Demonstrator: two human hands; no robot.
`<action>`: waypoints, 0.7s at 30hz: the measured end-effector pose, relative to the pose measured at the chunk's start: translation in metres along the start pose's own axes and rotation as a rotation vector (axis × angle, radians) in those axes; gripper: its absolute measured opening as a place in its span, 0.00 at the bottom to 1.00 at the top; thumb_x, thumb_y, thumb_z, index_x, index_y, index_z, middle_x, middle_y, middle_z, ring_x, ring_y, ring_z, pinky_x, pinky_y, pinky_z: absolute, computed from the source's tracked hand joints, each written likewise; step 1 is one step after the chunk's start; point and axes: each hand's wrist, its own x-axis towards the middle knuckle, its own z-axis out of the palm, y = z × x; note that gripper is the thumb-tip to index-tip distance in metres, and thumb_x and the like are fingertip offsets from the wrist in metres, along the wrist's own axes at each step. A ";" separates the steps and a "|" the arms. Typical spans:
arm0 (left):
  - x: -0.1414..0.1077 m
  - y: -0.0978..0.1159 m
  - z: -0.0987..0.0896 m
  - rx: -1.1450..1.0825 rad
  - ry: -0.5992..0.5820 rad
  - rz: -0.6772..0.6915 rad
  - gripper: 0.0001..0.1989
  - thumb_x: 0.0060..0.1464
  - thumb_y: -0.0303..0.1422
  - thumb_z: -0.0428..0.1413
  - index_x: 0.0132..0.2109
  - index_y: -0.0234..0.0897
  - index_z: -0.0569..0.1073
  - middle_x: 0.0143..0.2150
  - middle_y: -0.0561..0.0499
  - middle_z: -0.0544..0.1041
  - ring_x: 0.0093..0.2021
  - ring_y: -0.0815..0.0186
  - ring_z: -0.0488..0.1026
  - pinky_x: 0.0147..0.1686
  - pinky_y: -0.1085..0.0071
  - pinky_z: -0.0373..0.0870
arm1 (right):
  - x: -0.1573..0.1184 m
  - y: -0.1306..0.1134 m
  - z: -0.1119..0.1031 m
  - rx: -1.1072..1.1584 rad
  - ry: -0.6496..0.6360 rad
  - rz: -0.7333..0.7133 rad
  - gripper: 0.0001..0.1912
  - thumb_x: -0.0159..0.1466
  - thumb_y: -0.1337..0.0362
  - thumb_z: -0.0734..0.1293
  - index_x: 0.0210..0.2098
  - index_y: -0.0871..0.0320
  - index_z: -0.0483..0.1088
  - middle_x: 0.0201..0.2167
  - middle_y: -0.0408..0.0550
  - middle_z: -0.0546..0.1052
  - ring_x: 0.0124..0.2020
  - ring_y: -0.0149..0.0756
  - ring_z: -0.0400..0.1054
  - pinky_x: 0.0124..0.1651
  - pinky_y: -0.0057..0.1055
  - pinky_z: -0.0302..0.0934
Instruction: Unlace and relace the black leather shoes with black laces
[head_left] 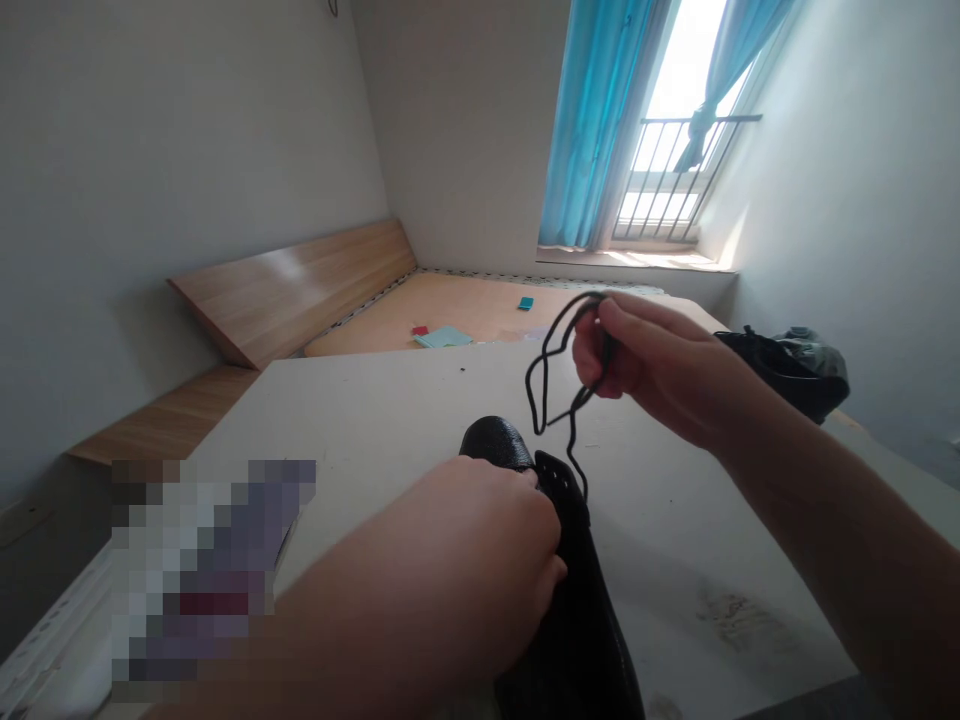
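Note:
A black leather shoe (pixel 581 610) lies on the white tabletop with its rounded toe pointing away from me. My left hand (pixel 487 540) is closed over the shoe's upper, near the eyelet flap; its fingertips are mostly hidden. Above and to the right of the toe, my right hand (pixel 637 350) pinches a black shoelace (pixel 541 385) between thumb and fingers. The lace hangs in loose loops, and one strand runs down to the eyelets on the shoe's right flap.
The white table (pixel 360 410) spreads around the shoe. At the right edge sits another black shoe (pixel 795 370) with clear plastic in it. A pixelated patch (pixel 210 570) covers something at the left. Beyond the table is a bed base (pixel 375 315) with paper scraps on it.

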 end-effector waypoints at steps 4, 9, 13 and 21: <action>0.005 -0.011 -0.002 0.008 -0.045 0.054 0.12 0.57 0.30 0.51 0.30 0.42 0.77 0.29 0.53 0.81 0.29 0.62 0.75 0.27 0.67 0.60 | 0.012 -0.019 0.029 0.313 -0.042 -0.133 0.13 0.72 0.56 0.60 0.35 0.56 0.67 0.28 0.42 0.71 0.25 0.27 0.67 0.25 0.24 0.59; 0.012 -0.014 -0.005 -0.101 -0.161 0.116 0.10 0.55 0.30 0.53 0.36 0.44 0.79 0.35 0.55 0.82 0.33 0.62 0.76 0.26 0.68 0.61 | 0.025 -0.024 0.048 0.348 -0.127 -0.175 0.13 0.73 0.58 0.58 0.35 0.56 0.69 0.28 0.42 0.71 0.27 0.26 0.69 0.27 0.22 0.60; -0.001 -0.029 -0.032 -0.391 -0.002 0.093 0.10 0.59 0.35 0.53 0.39 0.49 0.80 0.36 0.58 0.82 0.32 0.67 0.76 0.28 0.73 0.65 | 0.031 -0.029 0.052 0.288 -0.145 -0.202 0.13 0.72 0.58 0.59 0.35 0.57 0.70 0.26 0.41 0.70 0.25 0.25 0.67 0.26 0.21 0.59; 0.004 -0.067 -0.047 -0.537 0.630 -0.064 0.08 0.57 0.40 0.58 0.38 0.41 0.76 0.34 0.52 0.79 0.34 0.64 0.74 0.33 0.69 0.69 | 0.040 -0.018 0.052 0.240 -0.230 -0.123 0.11 0.71 0.64 0.62 0.35 0.62 0.73 0.25 0.41 0.71 0.21 0.22 0.65 0.23 0.21 0.59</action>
